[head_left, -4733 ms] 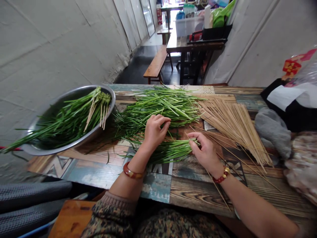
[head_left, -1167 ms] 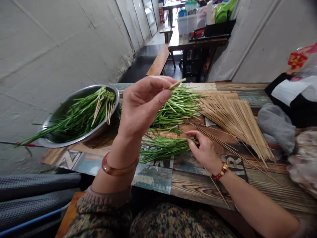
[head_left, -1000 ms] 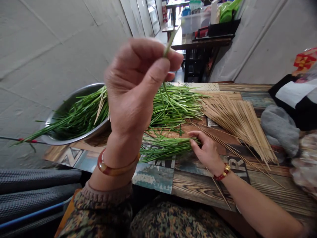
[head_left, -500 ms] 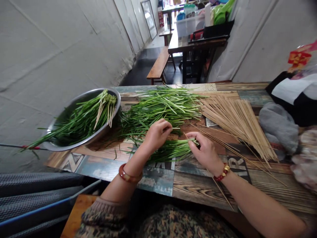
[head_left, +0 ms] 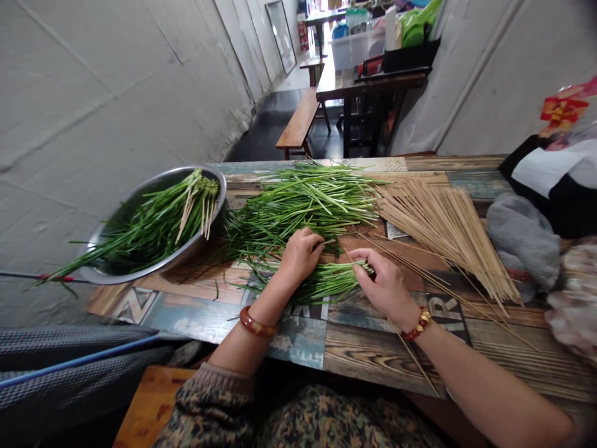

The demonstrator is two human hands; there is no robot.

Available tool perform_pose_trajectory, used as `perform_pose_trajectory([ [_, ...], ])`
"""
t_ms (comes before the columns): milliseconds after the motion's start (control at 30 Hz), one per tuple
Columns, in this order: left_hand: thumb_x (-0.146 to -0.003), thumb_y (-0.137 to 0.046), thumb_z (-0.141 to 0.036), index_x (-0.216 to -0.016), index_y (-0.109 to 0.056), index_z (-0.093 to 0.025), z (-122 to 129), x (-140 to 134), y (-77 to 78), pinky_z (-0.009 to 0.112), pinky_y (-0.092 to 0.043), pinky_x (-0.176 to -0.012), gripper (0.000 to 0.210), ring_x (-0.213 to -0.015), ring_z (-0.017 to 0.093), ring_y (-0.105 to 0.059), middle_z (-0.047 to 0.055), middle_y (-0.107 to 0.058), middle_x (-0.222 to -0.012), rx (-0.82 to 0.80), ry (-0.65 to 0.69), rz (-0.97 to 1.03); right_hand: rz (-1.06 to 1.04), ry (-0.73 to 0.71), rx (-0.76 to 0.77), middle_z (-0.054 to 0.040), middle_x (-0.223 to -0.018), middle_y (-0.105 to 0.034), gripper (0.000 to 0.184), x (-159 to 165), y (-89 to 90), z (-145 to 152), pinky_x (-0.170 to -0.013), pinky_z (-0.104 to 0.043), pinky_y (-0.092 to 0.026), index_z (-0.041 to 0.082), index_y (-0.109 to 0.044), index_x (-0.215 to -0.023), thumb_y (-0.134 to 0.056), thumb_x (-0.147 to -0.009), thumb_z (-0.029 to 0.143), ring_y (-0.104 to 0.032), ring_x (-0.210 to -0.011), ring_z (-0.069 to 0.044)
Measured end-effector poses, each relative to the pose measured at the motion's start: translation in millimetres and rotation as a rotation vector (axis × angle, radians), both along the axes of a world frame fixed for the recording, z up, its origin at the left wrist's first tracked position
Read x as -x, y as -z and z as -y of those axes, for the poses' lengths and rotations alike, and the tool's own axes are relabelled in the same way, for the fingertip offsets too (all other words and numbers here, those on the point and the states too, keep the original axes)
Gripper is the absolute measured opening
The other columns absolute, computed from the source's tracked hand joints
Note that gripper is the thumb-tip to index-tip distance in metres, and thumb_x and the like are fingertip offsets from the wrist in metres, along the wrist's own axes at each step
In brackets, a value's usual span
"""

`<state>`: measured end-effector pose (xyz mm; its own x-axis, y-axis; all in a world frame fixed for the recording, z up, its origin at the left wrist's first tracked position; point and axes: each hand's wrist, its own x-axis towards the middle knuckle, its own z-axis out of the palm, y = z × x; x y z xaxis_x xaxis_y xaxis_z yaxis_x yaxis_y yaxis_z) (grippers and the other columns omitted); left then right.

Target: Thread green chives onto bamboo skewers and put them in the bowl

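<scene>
My right hand (head_left: 385, 286) is closed around a thin bamboo skewer (head_left: 413, 364), whose tip shows past my fingers and whose long end slants down toward the table's front edge. Stem ends of a small bunch of green chives (head_left: 331, 283) lie at its fingertips, seemingly threaded on the skewer; my fingers partly hide the spot. My left hand (head_left: 302, 254) is closed just above the leafy part of this bunch, fingers curled together. What it grips is hidden. Beyond it spreads a larger pile of loose chives (head_left: 312, 199).
A metal bowl (head_left: 156, 270) on the left holds skewered chives. Bare skewers (head_left: 448, 230) fan out on the right, several lying loose nearer me. A grey plastic bag (head_left: 522, 239) and a bag of what looks like garlic (head_left: 576, 298) sit at the table's right edge.
My left hand has shifted slightly right and down toward the small bunch. The pale stem that stuck out past its fingers is less visible. My right hand has hardly moved.
</scene>
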<state>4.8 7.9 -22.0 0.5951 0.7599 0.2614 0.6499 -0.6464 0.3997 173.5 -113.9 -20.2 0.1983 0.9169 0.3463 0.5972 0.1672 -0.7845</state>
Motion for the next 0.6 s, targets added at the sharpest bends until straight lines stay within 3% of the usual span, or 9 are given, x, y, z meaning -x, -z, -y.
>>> perform_pose_trajectory([
  [100, -0.078, -0.063, -0.012, -0.075, -0.068, -0.015, -5, -2, -7.6, 0.03, -0.044, -0.072, 0.007, -0.076, 0.018, -0.055, 0.004, -0.059, -0.075, 0.048, -0.006, 0.078, -0.004, 0.006, -0.008, -0.0053, -0.093, -0.073, 0.019, 0, -0.2, 0, -0.078, -0.031, -0.052, 0.02, -0.063, -0.098, -0.051, -0.083, 0.017, -0.068, -0.083, -0.019],
  [233, -0.079, -0.062, -0.014, -0.073, -0.064, -0.015, -9, -7, -32.5, 0.029, -0.043, -0.079, 0.007, -0.083, 0.016, -0.056, 0.004, -0.061, -0.08, 0.15, 0.06, 0.309, -0.029, 0.031, -0.016, -0.0052, -0.093, -0.074, 0.019, -1, -1.3, 0, -0.078, -0.032, -0.053, 0.021, -0.064, -0.098, -0.052, -0.083, 0.018, -0.069, -0.082, -0.019],
  [333, -0.084, -0.059, -0.025, -0.076, -0.061, -0.014, -5, -14, -45.8, 0.025, -0.043, -0.069, 0.014, -0.071, 0.013, -0.054, 0.002, -0.06, -0.074, 0.423, 0.121, 0.414, -0.044, 0.056, -0.02, -0.0054, -0.095, -0.074, 0.023, -3, -2.7, 0, -0.079, -0.033, -0.054, 0.02, -0.065, -0.102, -0.052, -0.084, 0.019, -0.069, -0.083, -0.02],
  [467, -0.081, -0.063, -0.036, -0.077, -0.059, -0.013, 5, -23, -42.3, 0.02, -0.039, -0.054, 0.023, -0.057, 0.008, -0.048, -0.001, -0.055, -0.067, 0.78, 0.126, 0.548, -0.062, 0.02, -0.064, -0.0067, -0.105, -0.073, 0.031, -5, -4.8, -2, -0.086, -0.034, -0.054, 0.021, -0.065, -0.113, -0.05, -0.086, 0.018, -0.069, -0.093, -0.019],
  [600, -0.076, -0.069, -0.035, -0.077, -0.058, -0.013, 10, -27, -33.5, 0.019, -0.038, -0.053, 0.024, -0.056, 0.006, -0.046, -0.002, -0.054, -0.068, 0.914, 0.097, 0.639, -0.069, -0.019, -0.077, -0.0045, -0.105, -0.073, 0.031, -6, -7.5, -3, -0.087, -0.033, -0.054, 0.023, -0.065, -0.113, -0.049, -0.087, 0.017, -0.068, -0.094, -0.017],
])
